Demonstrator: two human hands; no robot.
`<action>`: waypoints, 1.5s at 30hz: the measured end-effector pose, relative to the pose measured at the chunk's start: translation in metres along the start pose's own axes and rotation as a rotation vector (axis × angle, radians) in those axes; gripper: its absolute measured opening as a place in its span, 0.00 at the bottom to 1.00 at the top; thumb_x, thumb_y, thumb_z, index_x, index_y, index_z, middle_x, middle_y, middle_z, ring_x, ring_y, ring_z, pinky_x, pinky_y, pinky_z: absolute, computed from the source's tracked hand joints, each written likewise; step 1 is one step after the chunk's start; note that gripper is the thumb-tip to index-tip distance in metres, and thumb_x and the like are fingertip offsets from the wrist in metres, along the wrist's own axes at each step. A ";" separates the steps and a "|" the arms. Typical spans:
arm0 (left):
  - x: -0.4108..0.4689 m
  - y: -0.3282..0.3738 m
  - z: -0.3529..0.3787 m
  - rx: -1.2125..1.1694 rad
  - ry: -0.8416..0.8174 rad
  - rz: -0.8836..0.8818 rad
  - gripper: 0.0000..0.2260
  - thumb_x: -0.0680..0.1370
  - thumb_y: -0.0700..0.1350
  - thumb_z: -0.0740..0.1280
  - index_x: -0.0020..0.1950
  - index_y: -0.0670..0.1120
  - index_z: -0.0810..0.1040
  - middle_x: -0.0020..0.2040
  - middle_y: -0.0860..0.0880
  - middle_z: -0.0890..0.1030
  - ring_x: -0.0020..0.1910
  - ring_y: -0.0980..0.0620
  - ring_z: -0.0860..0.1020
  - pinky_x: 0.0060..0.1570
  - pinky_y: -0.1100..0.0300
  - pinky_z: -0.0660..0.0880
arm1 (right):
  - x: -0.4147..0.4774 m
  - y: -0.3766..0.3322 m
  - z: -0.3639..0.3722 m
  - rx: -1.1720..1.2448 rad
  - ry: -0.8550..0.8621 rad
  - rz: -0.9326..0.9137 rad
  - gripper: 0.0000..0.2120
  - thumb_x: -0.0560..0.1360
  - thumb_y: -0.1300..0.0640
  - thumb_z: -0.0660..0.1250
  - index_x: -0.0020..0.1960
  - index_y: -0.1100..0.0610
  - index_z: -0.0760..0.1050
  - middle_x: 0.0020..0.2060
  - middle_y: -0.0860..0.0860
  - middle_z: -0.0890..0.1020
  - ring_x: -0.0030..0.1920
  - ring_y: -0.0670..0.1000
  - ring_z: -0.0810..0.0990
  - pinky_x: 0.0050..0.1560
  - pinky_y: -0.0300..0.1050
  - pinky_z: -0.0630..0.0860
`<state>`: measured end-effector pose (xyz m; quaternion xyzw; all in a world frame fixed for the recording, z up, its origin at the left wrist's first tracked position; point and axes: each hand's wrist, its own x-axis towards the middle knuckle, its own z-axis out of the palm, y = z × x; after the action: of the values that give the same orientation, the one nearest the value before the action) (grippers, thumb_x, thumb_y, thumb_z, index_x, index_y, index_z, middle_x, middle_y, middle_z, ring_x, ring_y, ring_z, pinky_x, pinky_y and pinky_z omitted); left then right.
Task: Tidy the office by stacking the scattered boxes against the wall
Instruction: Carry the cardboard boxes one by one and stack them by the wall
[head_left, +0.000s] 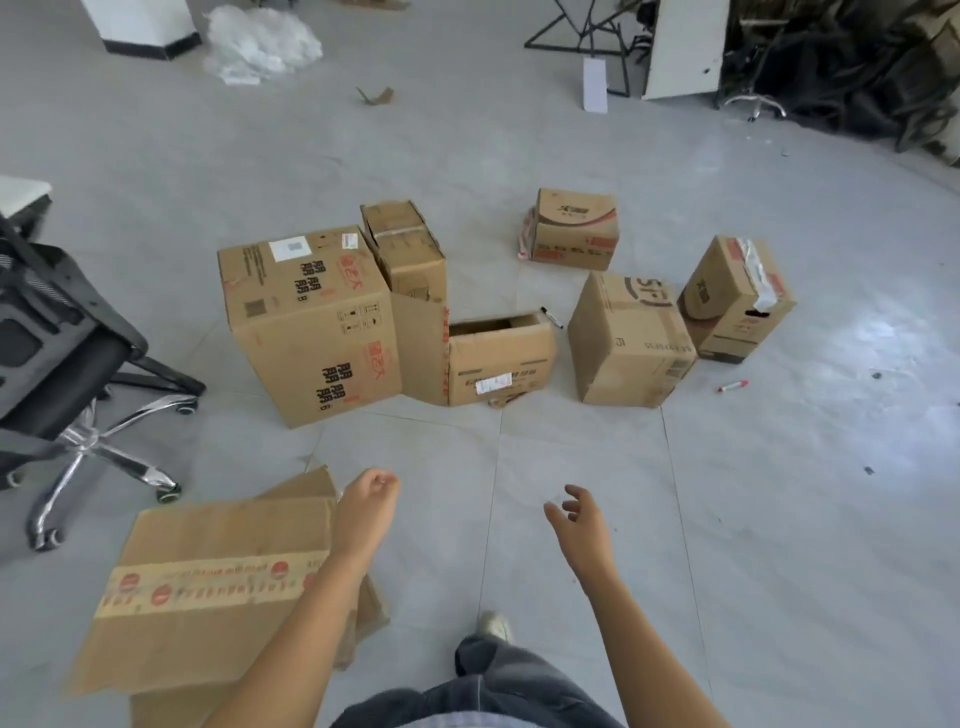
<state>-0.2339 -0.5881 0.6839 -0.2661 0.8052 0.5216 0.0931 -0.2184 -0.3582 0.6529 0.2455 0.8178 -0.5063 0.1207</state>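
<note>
Several brown cardboard boxes lie scattered on the grey tiled floor. A big printed box stands left of centre, with a small taped box behind it and a low open box to its right. Further right are a tilted box, a leaning box with torn tape and a small box at the back. A large box with red-printed tape lies near me at the lower left. My left hand hovers beside it with curled fingers, holding nothing. My right hand hangs open over bare floor.
A black office chair with a chrome base stands at the left. A red-capped marker and a black marker lie by the boxes. Plastic wrap, a white panel and tangled dark chair parts sit at the back.
</note>
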 end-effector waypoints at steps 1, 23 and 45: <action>0.011 0.010 0.003 -0.016 0.024 0.000 0.10 0.79 0.42 0.60 0.55 0.37 0.76 0.56 0.39 0.78 0.56 0.42 0.75 0.49 0.55 0.67 | 0.018 -0.014 -0.003 -0.005 -0.008 -0.019 0.22 0.78 0.55 0.63 0.70 0.57 0.64 0.63 0.55 0.72 0.53 0.48 0.70 0.53 0.43 0.69; 0.349 0.137 -0.074 -0.184 0.263 -0.100 0.10 0.79 0.41 0.60 0.58 0.40 0.75 0.50 0.46 0.75 0.49 0.48 0.71 0.48 0.58 0.65 | 0.306 -0.240 0.134 -0.248 -0.231 -0.030 0.23 0.78 0.55 0.62 0.70 0.58 0.63 0.65 0.56 0.71 0.63 0.53 0.71 0.54 0.42 0.69; 0.587 0.252 -0.053 0.084 0.151 -0.177 0.12 0.80 0.43 0.59 0.60 0.41 0.75 0.53 0.48 0.76 0.54 0.50 0.72 0.54 0.56 0.67 | 0.535 -0.373 0.203 -0.214 -0.325 0.141 0.23 0.78 0.55 0.62 0.70 0.60 0.63 0.66 0.56 0.71 0.65 0.54 0.71 0.59 0.43 0.69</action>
<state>-0.8534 -0.7510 0.6554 -0.3704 0.8044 0.4558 0.0890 -0.8793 -0.5259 0.6081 0.2029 0.8176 -0.4396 0.3117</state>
